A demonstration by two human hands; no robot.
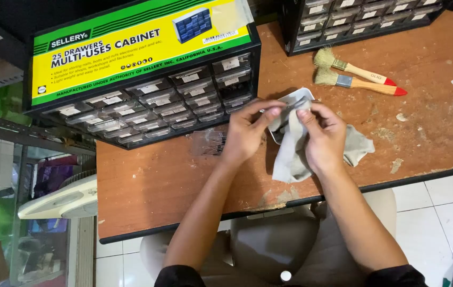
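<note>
Fingertips of left hand (248, 133) and right hand (319, 135) pinching a small metal part (292, 104) through a grey cloth (290, 151), above a white tray (296, 98). Easily dropped if grip slips; could roll off bench (428, 138) near brushes (357, 77) and cabinet (147, 101).

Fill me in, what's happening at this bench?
A seated person holds a grey cloth in both hands over a worn wooden table. The left hand and right hand pinch a small thin metal piece at the top of the cloth; what it is cannot be told. A small white tray lies just behind. Two paint brushes lie to the right, and a black drawer cabinet stands to the left.
</note>
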